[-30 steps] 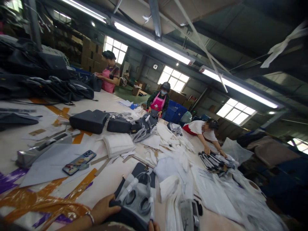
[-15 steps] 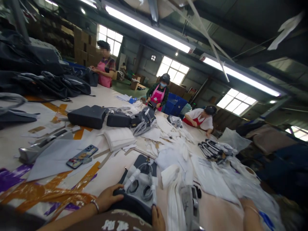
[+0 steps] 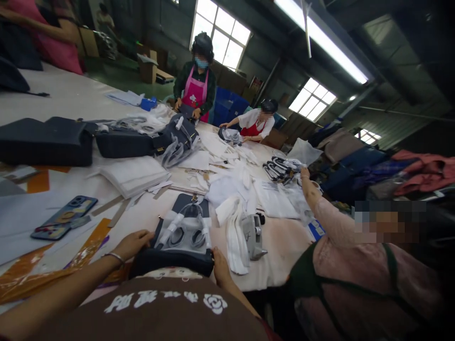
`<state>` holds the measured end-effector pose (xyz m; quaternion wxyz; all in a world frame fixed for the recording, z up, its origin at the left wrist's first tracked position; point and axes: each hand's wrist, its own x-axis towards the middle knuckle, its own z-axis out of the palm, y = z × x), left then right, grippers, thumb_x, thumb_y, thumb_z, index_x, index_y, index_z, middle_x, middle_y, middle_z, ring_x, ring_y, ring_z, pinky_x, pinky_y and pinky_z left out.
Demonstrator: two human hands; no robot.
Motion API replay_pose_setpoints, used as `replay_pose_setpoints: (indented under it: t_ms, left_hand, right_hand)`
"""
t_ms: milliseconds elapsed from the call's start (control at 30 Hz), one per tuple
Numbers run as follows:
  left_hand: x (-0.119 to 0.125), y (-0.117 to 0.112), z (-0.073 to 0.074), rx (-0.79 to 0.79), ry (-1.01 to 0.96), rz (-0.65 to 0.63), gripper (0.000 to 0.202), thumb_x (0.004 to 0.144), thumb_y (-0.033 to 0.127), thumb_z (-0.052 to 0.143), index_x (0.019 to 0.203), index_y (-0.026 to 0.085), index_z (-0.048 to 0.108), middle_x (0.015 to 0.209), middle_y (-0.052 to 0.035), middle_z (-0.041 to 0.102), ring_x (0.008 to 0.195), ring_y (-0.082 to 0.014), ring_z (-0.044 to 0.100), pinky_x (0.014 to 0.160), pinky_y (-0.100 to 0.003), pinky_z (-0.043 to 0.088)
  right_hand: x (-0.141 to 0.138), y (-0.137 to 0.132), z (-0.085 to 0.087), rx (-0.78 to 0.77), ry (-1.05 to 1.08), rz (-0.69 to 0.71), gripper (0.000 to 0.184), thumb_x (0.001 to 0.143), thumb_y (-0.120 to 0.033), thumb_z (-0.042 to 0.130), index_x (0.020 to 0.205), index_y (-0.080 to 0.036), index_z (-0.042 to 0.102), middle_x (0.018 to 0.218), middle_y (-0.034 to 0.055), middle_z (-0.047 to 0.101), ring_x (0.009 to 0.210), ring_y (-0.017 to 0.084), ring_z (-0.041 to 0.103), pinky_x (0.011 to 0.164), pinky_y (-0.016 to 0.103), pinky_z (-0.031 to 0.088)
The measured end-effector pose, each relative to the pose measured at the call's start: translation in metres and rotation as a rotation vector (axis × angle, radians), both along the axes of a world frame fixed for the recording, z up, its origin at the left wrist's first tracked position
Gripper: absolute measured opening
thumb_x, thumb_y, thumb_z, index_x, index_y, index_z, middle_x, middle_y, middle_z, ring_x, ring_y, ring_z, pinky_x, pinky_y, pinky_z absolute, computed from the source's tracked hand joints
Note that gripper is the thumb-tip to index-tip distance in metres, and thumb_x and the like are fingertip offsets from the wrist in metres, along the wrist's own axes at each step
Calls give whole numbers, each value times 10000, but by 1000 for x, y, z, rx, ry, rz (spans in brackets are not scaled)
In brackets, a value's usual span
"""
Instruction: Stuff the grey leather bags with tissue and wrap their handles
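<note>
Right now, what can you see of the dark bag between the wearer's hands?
The dark handbag lies flat on the white table top, its smooth black surface looking like leather or synthetic. Its near edge is a thick, rounded band, held by the left hand and right hand. Clear plastic covers the middle, over white tube-like pieces and two dark rings. A small brass-coloured fitting shows at the far end.
</note>
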<state>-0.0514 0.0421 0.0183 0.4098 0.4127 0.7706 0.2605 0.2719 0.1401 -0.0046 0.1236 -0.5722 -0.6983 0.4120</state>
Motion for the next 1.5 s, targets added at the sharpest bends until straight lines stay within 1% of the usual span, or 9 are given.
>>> replay_pose_setpoints:
  t_ms: [200, 367, 533, 900, 1033, 1133, 1300, 1400, 1500]
  left_hand:
    - [-22, 70, 2, 90, 317, -84, 462, 767, 429, 448, 1105, 161, 613, 1043, -64, 669, 878, -189, 615, 800, -253, 438]
    - [-8, 113, 2, 113, 446, -295, 440, 761, 289, 468, 1150, 157, 628, 1246, -103, 594, 1100, -253, 562, 959, -318, 387]
    - [-8, 129, -2, 54, 383, -386, 442, 729, 265, 518, 1141, 156, 634, 1209, -95, 624, 1119, -260, 560, 968, -300, 384]
    - [-20, 155, -8, -48, 535, -637, 368, 684, 251, 579, 1029, 162, 669, 1001, -102, 627, 930, -243, 595, 840, -300, 439]
    - [-9, 154, -13, -44, 614, -578, 209, 768, 271, 498, 890, 180, 641, 959, -93, 613, 873, -243, 601, 747, -315, 442]
    - [-1, 148, -24, -52, 646, -442, 266, 851, 315, 399, 938, 189, 616, 1007, -106, 594, 813, -238, 608, 701, -329, 442]
    - [-6, 126, -39, -11, 562, -99, 339, 821, 312, 433, 1074, 152, 592, 1085, -128, 582, 987, -233, 575, 869, -313, 428]
    - [-8, 104, -35, 125, 539, 84, 444, 813, 393, 437, 1141, 116, 552, 1121, -132, 582, 1055, -232, 539, 926, -298, 399]
    - [-1, 86, -25, 67, 365, 52, 434, 822, 525, 394, 991, 169, 577, 911, -58, 637, 845, -203, 593, 775, -273, 437]
  right_hand:
    - [-2, 62, 3, 74, 73, -40, 366, 857, -276, 425, 1148, -118, 581, 1112, 116, 611, 955, 179, 605, 879, 266, 456]
    - [-34, 101, 26, 306, -165, 229, 399, 833, -226, 507, 1216, -150, 589, 1258, 118, 537, 1149, 210, 500, 1024, 320, 347]
    - [-64, 125, 34, 366, -356, 450, 449, 828, -271, 539, 1272, -203, 559, 1386, 105, 449, 1207, 267, 456, 1021, 392, 336]
    - [-71, 168, 17, 186, -467, 763, 395, 788, -322, 585, 1164, -207, 624, 1121, 85, 625, 1016, 225, 580, 851, 293, 431]
    - [-70, 159, 10, 246, -487, 677, 277, 850, -288, 490, 1061, -172, 627, 1073, 119, 618, 1005, 254, 571, 838, 349, 420]
    - [-70, 145, -3, 323, -481, 456, 238, 889, -272, 437, 1023, -164, 601, 1058, 129, 601, 1006, 259, 558, 849, 373, 402]
    - [-57, 131, -30, 117, -195, 90, 256, 899, -318, 429, 1059, -163, 555, 1032, 99, 592, 877, 194, 578, 784, 310, 434]
    - [-42, 125, -36, 122, 43, -10, 394, 834, -349, 538, 1167, -144, 493, 1074, 92, 574, 749, 138, 564, 756, 265, 443]
    - [-34, 114, -38, 132, 19, -21, 303, 800, -365, 572, 1033, -172, 549, 894, 32, 593, 690, 137, 539, 707, 255, 427]
